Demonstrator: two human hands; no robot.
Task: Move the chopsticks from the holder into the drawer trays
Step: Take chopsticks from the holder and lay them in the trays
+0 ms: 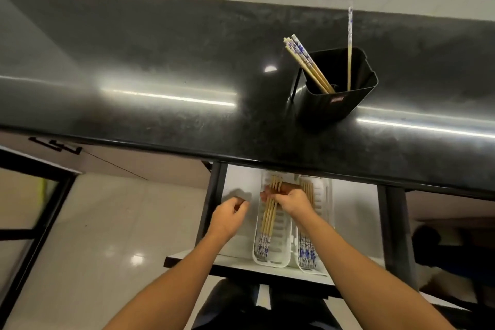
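Head view, taken from the open drawer [356,222] as landmark: two white slotted trays side by side inside it, the left tray [281,225] holding a bundle of chopsticks [268,218] with bare wooden tips toward the back and blue-patterned ends toward the front rim, the right tray [322,190] already loaded with more blue-ended chopsticks [306,250]. Right hand [290,202] over the left tray near the back of the drawer, fingers closed down on the bundle, seemingly pressing or squaring it. Left hand [231,213] just left of that tray, loosely curled, holding nothing visible. Above and behind the drawer, on the dark countertop [160,61]: black holder [337,83] with a leaning cluster of chopsticks [305,61] at its left side and a single chopstick [349,48] standing nearly upright at its right, so task likely past halfway but unfinished. Risks, judged from here: bundle lying slightly askew, so a quick release could let sticks roll, cross, or ride over the wall into the neighbouring tray; tips near the back close under the counter edge, hence possible snagging on lifting out; light trays liable to slide under sideways pressure; holder near the counter's front edge, liable to tip toward the drawer if the leaning cluster gets pulled at an angle.
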